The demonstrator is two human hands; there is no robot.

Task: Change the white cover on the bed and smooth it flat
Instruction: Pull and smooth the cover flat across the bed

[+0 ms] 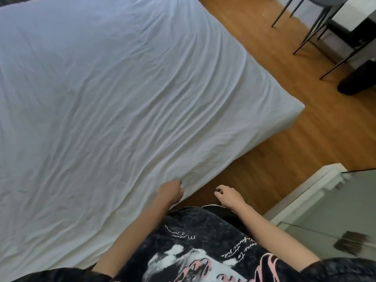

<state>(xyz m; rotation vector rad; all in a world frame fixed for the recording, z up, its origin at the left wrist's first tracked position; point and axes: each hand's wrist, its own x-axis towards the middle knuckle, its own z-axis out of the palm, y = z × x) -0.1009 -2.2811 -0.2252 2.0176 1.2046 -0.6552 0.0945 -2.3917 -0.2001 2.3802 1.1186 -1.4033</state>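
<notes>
The white cover [105, 94] lies spread over the bed [284, 121], reaching from the far left of the view to the near corner at the right, its surface creased with many long wrinkles that run toward the near edge. The person stands at that edge, leaning over it in a dark printed shirt [205, 247]. The left hand [172, 192] is at the edge of the cover, its grip closed on a bunch of the fabric, which gathers into folds around the fingers. The right hand [226, 195] hangs just beside the bed over the wooden floor [305, 143], apart from the cover, its fingers loosely curled and its grip holding nothing. At the lower right stands a white cabinet [313, 188] with a glass top, and dark chair legs [309, 33] show at the upper right.
</notes>
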